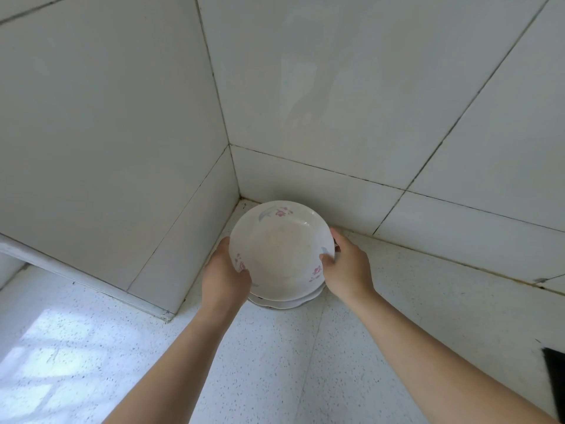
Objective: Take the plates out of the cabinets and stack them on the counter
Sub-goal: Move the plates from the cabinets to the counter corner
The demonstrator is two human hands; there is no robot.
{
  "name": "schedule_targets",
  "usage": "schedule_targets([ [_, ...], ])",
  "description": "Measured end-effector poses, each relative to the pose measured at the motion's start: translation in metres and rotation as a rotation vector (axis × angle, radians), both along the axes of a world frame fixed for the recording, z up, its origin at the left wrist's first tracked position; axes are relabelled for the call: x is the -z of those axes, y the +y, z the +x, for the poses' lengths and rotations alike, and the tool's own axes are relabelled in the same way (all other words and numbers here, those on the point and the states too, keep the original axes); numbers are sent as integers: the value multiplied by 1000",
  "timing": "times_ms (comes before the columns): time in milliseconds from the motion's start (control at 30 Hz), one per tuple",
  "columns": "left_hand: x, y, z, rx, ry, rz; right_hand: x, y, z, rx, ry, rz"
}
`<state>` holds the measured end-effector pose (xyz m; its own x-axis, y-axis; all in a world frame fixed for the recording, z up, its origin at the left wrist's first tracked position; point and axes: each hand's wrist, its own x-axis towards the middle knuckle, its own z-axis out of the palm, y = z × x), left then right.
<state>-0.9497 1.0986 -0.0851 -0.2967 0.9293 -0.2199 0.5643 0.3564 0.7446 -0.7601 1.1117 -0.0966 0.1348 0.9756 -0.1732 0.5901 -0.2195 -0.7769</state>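
White floral plate (279, 249), gripped by fingers of left hand (224, 276) and right hand (345, 270), atop plate stack (284, 304) on desk (275, 362); stacking underway, cabinets unseen

The white speckled table (305, 368) runs into a far corner. There a stack of white plates (289, 303) stands on it. A dark object (555, 381) lies at its right edge.

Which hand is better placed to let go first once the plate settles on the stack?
Right, probably. The right hand pinches the plate by its rim with counter beside it; the left hand grips the opposite rim close to the wall, leaving less room.
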Motion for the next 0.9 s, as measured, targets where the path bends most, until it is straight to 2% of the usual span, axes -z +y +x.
schedule_targets([
  [667, 14, -12, 0, 54, 59, 51, -4, -5, -3, 38, -120, -71],
  [900, 5, -15, -4, 150, 178, -18, -13, -10, -1, -5, -95, -58],
])
